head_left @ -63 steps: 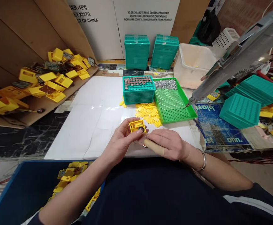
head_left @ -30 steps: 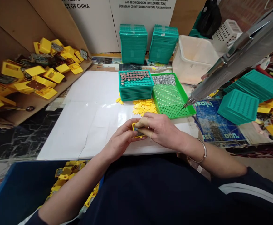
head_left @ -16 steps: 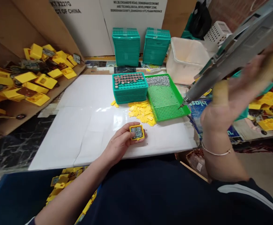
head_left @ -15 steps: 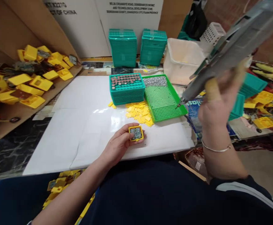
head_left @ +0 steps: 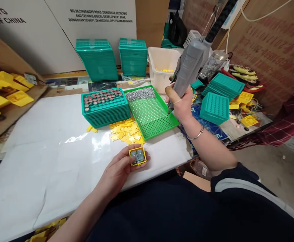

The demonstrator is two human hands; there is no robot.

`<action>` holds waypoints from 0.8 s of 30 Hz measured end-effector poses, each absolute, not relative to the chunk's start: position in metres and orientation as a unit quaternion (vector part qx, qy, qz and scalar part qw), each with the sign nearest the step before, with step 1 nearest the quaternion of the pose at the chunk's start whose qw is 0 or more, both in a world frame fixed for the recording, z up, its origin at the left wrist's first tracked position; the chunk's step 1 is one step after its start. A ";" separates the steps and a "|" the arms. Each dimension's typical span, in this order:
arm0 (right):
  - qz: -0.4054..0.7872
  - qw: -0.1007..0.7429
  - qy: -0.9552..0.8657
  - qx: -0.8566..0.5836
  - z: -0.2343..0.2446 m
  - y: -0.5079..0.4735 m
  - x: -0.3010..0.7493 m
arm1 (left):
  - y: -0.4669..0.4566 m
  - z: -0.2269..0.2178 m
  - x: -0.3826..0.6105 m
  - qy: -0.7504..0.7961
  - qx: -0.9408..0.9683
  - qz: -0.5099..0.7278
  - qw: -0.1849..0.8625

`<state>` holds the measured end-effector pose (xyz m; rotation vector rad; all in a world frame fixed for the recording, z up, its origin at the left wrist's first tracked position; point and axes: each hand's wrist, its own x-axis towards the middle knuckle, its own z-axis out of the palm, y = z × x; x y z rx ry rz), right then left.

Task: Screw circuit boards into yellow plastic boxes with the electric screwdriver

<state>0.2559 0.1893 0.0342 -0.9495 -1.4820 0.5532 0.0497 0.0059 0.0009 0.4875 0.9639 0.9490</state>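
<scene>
My left hand (head_left: 119,171) grips a small yellow square casing (head_left: 137,156) with a circuit board in it, held down on the white table sheet (head_left: 48,151) near the front edge. My right hand (head_left: 180,104) is wrapped round a grey electric screwdriver (head_left: 191,69) that hangs from a cable. Its tip points down at the right edge of a green perforated screw tray (head_left: 152,114), which has a heap of small silver screws (head_left: 140,94) at its far end.
A teal tray stack (head_left: 103,107) topped with round button cells stands left of the green tray, with loose yellow tabs (head_left: 125,132) in front. More teal stacks (head_left: 97,58) stand behind, others (head_left: 218,97) at the right. A white tub (head_left: 162,67) sits behind. Yellow casings (head_left: 3,97) lie at the left.
My right hand left the casing, rose to the right, took hold of the hanging screwdriver and brought it down to the green tray. My left hand stays on the casing.
</scene>
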 end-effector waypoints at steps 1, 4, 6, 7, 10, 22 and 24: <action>0.237 0.606 -0.636 -0.415 0.033 0.191 0.257 | 0.006 0.001 0.050 0.444 0.222 0.433 0.752; 0.244 0.613 -0.620 -0.425 0.029 0.193 0.258 | 0.007 0.001 0.051 0.446 0.218 0.432 0.753; 0.248 0.617 -0.612 -0.428 0.029 0.193 0.258 | 0.007 0.001 0.051 0.445 0.219 0.434 0.752; 0.249 0.620 -0.609 -0.428 0.029 0.193 0.258 | 0.007 0.001 0.051 0.443 0.220 0.434 0.753; 0.251 0.626 -0.605 -0.423 0.029 0.190 0.257 | 0.006 0.002 0.051 0.440 0.223 0.435 0.754; 0.306 0.651 -0.609 -0.335 0.068 0.153 0.232 | 0.005 0.006 0.052 0.453 0.208 0.480 0.722; 0.362 0.634 -0.614 -0.300 0.076 0.127 0.214 | 0.005 0.008 0.051 0.459 0.197 0.492 0.713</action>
